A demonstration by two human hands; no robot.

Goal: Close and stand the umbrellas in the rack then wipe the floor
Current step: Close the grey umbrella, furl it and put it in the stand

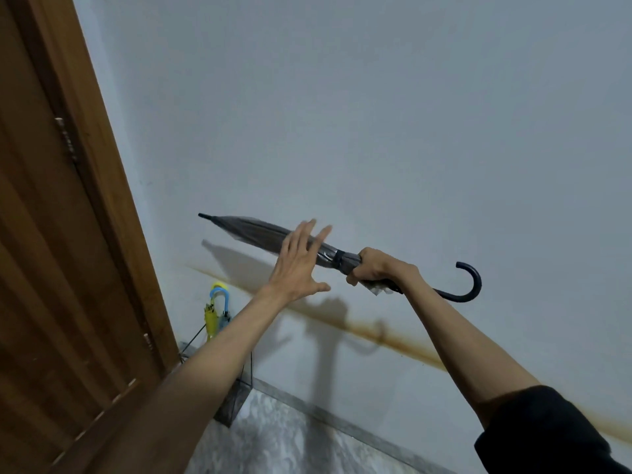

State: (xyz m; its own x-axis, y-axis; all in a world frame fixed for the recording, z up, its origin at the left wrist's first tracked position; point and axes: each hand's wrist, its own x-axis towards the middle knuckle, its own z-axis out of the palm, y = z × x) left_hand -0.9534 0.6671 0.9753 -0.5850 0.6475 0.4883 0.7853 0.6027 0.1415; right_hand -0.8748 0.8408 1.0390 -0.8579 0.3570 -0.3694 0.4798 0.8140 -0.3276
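Right fingers [355,278] clench umbrella [260,234]; left fingers [304,234] splayed; stained wall [410,114], marble floor [290,439], wooden door [41,268].

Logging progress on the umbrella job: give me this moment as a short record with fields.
grey umbrella: closed, roughly level, tip toward door
left hand: open, fingers straight, in front of grey umbrella; contact unclear
right hand: grips grey umbrella beside its strap
rack: beside door, holds yellow umbrella and blue umbrella

Rack [237,400] beside door [51,268], against wall [376,114], below umbrella [256,232].
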